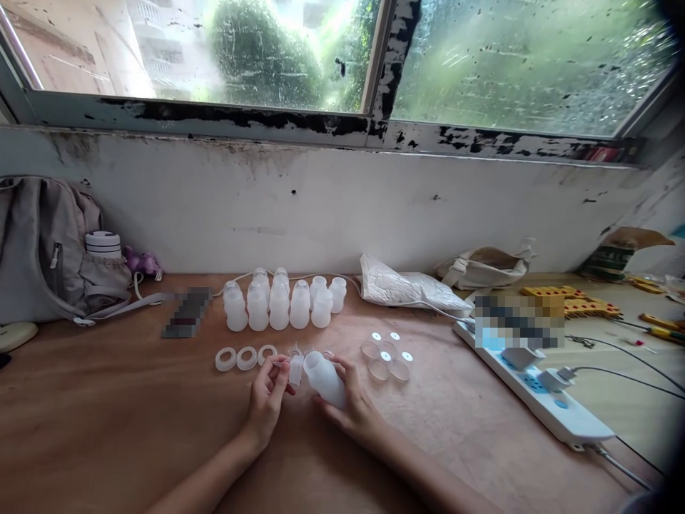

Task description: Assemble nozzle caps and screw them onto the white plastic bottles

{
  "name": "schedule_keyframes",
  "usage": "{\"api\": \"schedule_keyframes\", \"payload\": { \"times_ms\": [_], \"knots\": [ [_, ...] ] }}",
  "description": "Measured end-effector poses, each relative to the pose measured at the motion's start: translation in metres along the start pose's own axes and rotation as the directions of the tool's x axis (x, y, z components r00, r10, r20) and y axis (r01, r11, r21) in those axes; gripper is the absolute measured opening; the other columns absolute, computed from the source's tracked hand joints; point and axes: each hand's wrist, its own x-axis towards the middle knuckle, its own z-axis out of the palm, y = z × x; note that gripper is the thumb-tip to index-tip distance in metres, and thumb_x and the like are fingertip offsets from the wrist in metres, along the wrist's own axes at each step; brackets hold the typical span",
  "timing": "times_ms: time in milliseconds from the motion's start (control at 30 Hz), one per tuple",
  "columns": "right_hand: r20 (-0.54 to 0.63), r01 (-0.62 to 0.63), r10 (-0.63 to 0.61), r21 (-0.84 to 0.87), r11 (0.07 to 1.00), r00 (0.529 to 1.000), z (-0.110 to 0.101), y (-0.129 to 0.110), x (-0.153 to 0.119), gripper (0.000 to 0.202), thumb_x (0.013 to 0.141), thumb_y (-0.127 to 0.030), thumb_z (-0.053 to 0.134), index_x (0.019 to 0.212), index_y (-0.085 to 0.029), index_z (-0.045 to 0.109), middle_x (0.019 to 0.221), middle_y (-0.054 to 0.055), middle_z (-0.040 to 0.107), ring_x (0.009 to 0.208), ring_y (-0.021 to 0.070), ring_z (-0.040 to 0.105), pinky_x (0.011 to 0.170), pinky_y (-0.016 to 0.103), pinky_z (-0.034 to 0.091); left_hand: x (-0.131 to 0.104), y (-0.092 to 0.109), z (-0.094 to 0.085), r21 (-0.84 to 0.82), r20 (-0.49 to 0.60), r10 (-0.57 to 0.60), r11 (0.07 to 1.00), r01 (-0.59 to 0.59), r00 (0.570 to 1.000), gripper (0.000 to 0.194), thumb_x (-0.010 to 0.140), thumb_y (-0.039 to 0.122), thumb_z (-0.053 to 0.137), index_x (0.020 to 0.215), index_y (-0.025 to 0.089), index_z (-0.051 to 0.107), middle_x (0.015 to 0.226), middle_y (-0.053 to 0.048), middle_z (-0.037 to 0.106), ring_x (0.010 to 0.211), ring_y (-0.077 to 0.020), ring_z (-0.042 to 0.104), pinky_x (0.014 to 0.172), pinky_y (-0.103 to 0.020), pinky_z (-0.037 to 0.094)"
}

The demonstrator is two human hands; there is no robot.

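My left hand point(266, 394) pinches a small translucent bottle cap point(296, 370), whose exact shape is partly covered by the fingers. My right hand point(357, 405) is wrapped around a frosted white plastic bottle point(327, 382). That bottle is tilted, its open mouth pointing up and left, close beside the cap. Just left of the hands lie white rings point(247, 358) in a row. Small clear pieces point(296, 350) behind my fingers are mostly hidden. To the right are several clear round covers point(399, 370) and small white discs point(407, 357).
Several frosted bottles point(279, 308) stand in rows behind the hands. A white plastic bag point(396, 284) and a power strip point(567, 417) with plugs and cables are on the right. Left are a grey backpack point(46, 250) and a blurred dark flat object point(187, 313).
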Motion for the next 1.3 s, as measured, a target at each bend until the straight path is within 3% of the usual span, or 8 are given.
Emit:
{"api": "schedule_keyframes", "payload": {
  "times_ms": [167,333,500,700,900,967,1133,1300],
  "knots": [
    [0.06,0.068,-0.063,-0.084,0.994,0.996,-0.002,-0.007,0.0,0.052,0.072,-0.022,0.059,0.121,-0.023,0.038,0.112,0.01,0.048,0.101,0.024,0.051,0.084,0.035,0.044,-0.001,0.001,0.0,-0.021,0.004,0.002,1.0,-0.002,1.0,0.024,0.08,0.041,0.049,0.09,0.018,0.048,0.077,0.0,0.052,0.062,-0.011,0.052,0.056,-0.022,0.044],
    [0.047,0.071,-0.068,-0.071,0.995,0.997,-0.008,-0.012,0.001,0.049,0.072,-0.02,0.058,0.118,-0.021,0.041,0.107,0.009,0.053,0.097,0.0234,0.053,0.082,0.035,0.044,0.001,0.0,0.0,-0.035,0.028,0.003,0.999,-0.002,1.0,0.023,0.08,0.04,0.051,0.089,0.019,0.049,0.077,0.001,0.051,0.065,-0.0109,0.049,0.055,-0.021,0.043],
    [0.107,-0.151,0.134,0.166,0.975,0.985,-0.015,-0.021,0.003,0.035,0.067,-0.032,0.065,0.098,-0.019,0.053,0.091,0.005,0.06,0.082,0.0206,0.057,0.07,0.03,0.046,0.003,0.001,-0.002,-0.058,0.073,-0.002,0.998,0.006,0.997,0.022,0.08,0.039,0.052,0.087,0.018,0.051,0.077,0.0,0.052,0.067,-0.0116,0.049,0.057,-0.021,0.042],
    [0.333,-0.564,0.458,0.548,0.618,0.825,-0.012,-0.03,0.003,0.035,0.063,-0.036,0.067,0.09,-0.017,0.056,0.082,0.002,0.06,0.065,0.0152,0.056,0.05,0.023,0.044,0.001,0.0,-0.004,-0.1,0.107,-0.008,0.995,0.019,0.994,0.018,0.082,0.035,0.05,0.084,0.018,0.052,0.079,-0.001,0.056,0.074,-0.0128,0.051,0.067,-0.022,0.04],
    [0.612,-0.7,0.381,0.697,0.153,0.693,-0.007,-0.024,0.002,0.034,0.072,-0.042,0.054,0.085,-0.011,0.055,0.07,0.006,0.06,0.051,0.0117,0.055,0.034,0.017,0.036,0.001,0.003,-0.004,-0.147,0.157,-0.012,0.988,0.035,0.988,0.019,0.083,0.035,0.05,0.086,0.017,0.053,0.09,-0.005,0.059,0.089,-0.019,0.054,0.074,-0.026,0.039],
    [0.655,-0.721,0.363,0.688,0.075,0.663,-0.007,-0.024,0.003,0.036,0.073,-0.043,0.051,0.086,-0.01,0.055,0.071,0.008,0.061,0.052,0.0113,0.056,0.035,0.016,0.036,0.004,0.008,-0.006,-0.146,0.188,-0.015,0.988,0.043,0.982,0.02,0.082,0.035,0.05,0.087,0.017,0.053,0.092,-0.006,0.06,0.091,-0.0201,0.054,0.075,-0.027,0.039],
    [0.495,-0.617,0.402,0.737,0.276,0.771,-0.012,-0.03,0.006,0.029,0.068,-0.035,0.062,0.085,-0.013,0.053,0.071,0.004,0.06,0.053,0.0118,0.056,0.036,0.017,0.037,0.01,0.02,-0.011,-0.143,0.319,-0.036,0.986,0.086,0.947,0.026,0.079,0.036,0.055,0.096,0.017,0.053,0.102,-0.009,0.059,0.093,-0.0214,0.054,0.076,-0.027,0.041],
    [0.46,-0.616,0.426,0.691,0.38,0.779,-0.016,-0.03,0.006,0.029,0.069,-0.036,0.062,0.085,-0.015,0.051,0.073,0.002,0.058,0.055,0.012,0.056,0.036,0.017,0.037,0.009,0.018,-0.01,-0.134,0.333,-0.094,0.98,0.146,0.938,0.032,0.073,0.028,0.064,0.102,0.019,0.053,0.105,-0.008,0.059,0.096,-0.0202,0.053,0.081,-0.027,0.04]
  ]
}}
